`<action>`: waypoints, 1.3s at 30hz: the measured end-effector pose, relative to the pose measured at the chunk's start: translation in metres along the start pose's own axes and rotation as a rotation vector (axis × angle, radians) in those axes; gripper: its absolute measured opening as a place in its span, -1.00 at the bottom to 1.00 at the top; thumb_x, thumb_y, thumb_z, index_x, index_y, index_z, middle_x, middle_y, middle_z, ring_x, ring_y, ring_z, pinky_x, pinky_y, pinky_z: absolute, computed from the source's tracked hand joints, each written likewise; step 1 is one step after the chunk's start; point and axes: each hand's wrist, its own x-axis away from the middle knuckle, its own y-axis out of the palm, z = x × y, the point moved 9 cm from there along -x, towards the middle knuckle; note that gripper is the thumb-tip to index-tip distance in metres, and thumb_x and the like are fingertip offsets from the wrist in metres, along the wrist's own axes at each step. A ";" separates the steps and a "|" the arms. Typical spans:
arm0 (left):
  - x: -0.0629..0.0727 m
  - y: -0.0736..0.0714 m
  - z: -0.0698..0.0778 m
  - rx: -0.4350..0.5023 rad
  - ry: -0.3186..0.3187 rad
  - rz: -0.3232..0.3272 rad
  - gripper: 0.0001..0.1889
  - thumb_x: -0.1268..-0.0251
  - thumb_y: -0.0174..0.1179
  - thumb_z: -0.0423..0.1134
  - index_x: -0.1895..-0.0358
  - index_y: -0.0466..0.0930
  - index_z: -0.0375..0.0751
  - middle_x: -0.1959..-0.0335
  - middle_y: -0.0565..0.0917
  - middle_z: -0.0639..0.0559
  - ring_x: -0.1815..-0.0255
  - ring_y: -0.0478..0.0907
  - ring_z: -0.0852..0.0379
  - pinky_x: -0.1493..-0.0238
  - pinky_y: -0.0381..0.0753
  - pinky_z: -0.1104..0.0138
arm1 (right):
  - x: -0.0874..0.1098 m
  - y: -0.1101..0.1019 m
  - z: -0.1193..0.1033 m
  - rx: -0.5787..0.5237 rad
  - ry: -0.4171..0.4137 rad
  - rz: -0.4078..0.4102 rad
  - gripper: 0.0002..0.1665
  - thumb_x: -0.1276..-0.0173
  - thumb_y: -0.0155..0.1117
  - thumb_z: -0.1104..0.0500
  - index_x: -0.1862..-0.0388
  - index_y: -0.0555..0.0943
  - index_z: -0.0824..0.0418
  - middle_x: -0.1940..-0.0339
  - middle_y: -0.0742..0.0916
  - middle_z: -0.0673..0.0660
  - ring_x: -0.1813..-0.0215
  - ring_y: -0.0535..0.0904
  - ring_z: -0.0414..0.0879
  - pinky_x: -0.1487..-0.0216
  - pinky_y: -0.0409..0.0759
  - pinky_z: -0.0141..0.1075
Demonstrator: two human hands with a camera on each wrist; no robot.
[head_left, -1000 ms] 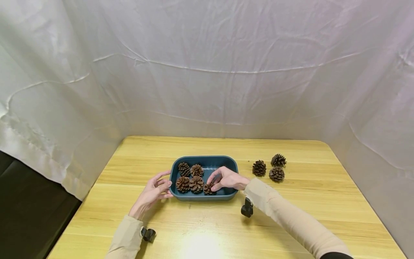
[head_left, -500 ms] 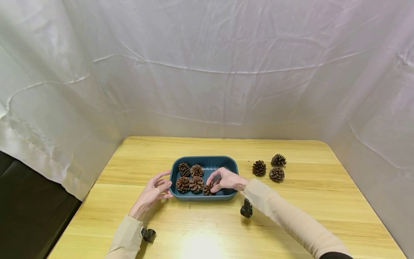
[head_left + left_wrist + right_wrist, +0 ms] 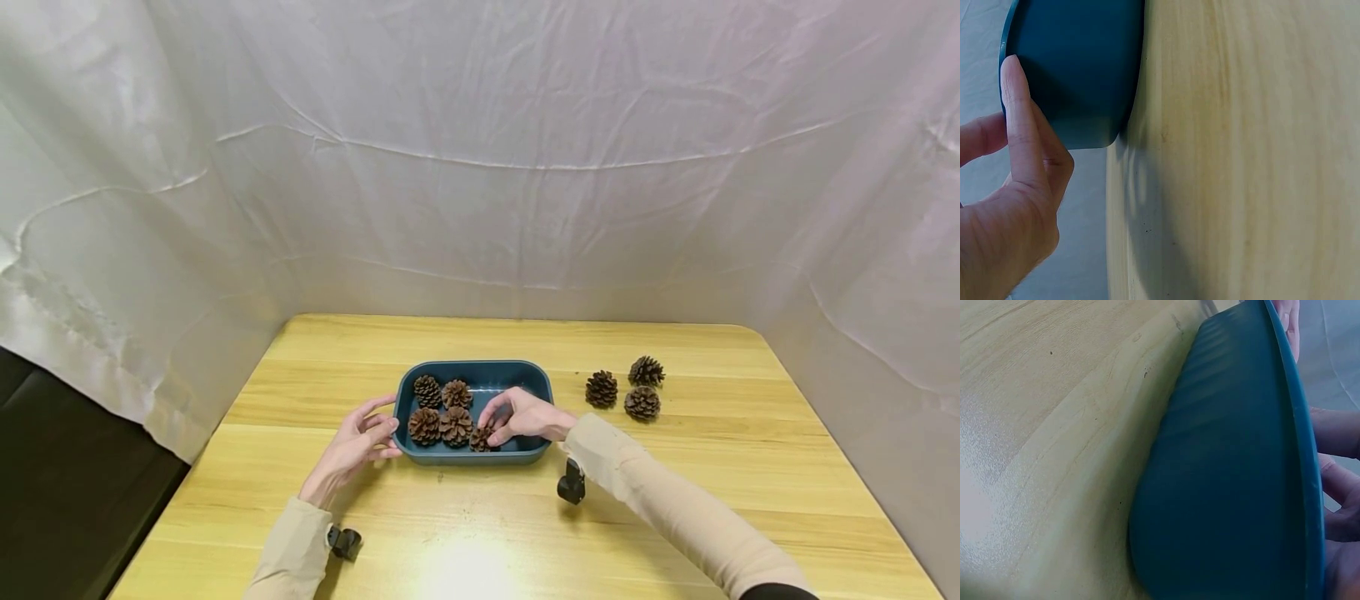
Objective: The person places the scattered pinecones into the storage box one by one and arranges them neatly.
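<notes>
right grip (image 3: 525, 414) pinching a pinecone (image 3: 478, 441) low in the teal tub (image 3: 472, 458), just beside a neighbour cone (image 3: 456, 427) | left grip (image 3: 352, 442) loose, fingers against tub's end | risk imo: scales could snag on release, dragging both crooked

The tray (image 3: 480, 459) stands on the table (image 3: 750, 467). Four pinecones (image 3: 456, 427) lie in its left half, a fifth pinecone (image 3: 478, 440) in its front middle, and three loose pinecones (image 3: 642, 404) to its right.
</notes>
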 end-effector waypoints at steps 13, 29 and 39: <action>-0.002 -0.001 -0.001 0.001 0.004 -0.003 -0.36 -0.51 0.04 -0.43 -0.55 0.02 -0.40 0.16 0.59 0.02 0.42 0.62 0.26 0.21 0.84 0.37 | 0.000 0.000 -0.002 -0.014 -0.006 0.004 -0.68 -0.13 0.49 0.45 0.11 0.70 0.31 0.20 0.77 0.15 0.25 0.64 -0.15 0.17 0.78 -0.34; 0.000 0.000 -0.002 0.009 0.003 -0.012 -0.36 -0.51 0.04 -0.43 -0.55 0.01 -0.41 0.17 0.60 0.02 0.41 0.62 0.26 0.20 0.84 0.36 | 0.004 -0.005 -0.008 0.012 -0.025 0.003 -0.63 -0.16 0.50 0.38 0.02 0.68 0.35 0.12 0.75 0.15 0.20 0.61 -0.13 0.15 0.71 -0.35; 0.000 -0.001 -0.002 0.008 0.007 -0.014 -0.35 -0.51 0.04 -0.42 -0.55 0.01 -0.40 0.15 0.60 0.02 0.41 0.61 0.26 0.20 0.84 0.36 | 0.008 -0.009 -0.012 -0.024 -0.064 0.013 -0.57 -0.19 0.49 0.36 -0.05 0.64 0.40 -0.09 0.68 0.39 0.10 0.61 -0.03 0.09 0.72 -0.33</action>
